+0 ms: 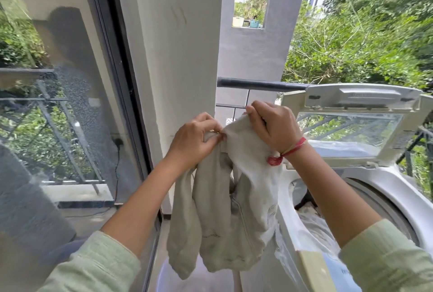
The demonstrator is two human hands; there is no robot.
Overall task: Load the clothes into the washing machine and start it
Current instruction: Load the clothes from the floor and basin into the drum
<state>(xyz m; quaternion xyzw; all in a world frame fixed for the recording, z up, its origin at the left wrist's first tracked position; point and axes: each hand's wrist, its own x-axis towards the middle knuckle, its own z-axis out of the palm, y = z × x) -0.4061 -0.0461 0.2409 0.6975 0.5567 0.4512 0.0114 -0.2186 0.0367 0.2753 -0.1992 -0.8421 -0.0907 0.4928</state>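
Holding: one beige garment (236, 209), lifted clear in the air by its top edge, hem hanging just left of the washing machine's left edge
Glass door (58, 104): one, far left, well apart from the work
Left hand (194, 139): fingers curled, pinching a bunched bit of the garment's top
Pale tub (168, 280): one, at the bottom under the hanging cloth; mostly cut off, contents can't tell
Right hand (274, 125): fingers curled over the other top corner, gripping it; red thread (288, 151) on the wrist
Washing machine (398, 188): one, top loader, at right; clear plastic sheet (295, 233) draped over its front-left corner, just beside the garment
Lid (360, 113): one, raised, standing at the machine's back edge
Drum: some laundry (309, 212) inside near the left rim, light cloth with something dark; piece count can't tell
Done, my read: lid open, part of the load in
Left, my read: this garment goes in, plus anything in the tub; then lid down and start. Controls not clearly visible
Counts: 2 hands, 1 garment held, 1 machine, 1 lid, 1 tub, 1 door
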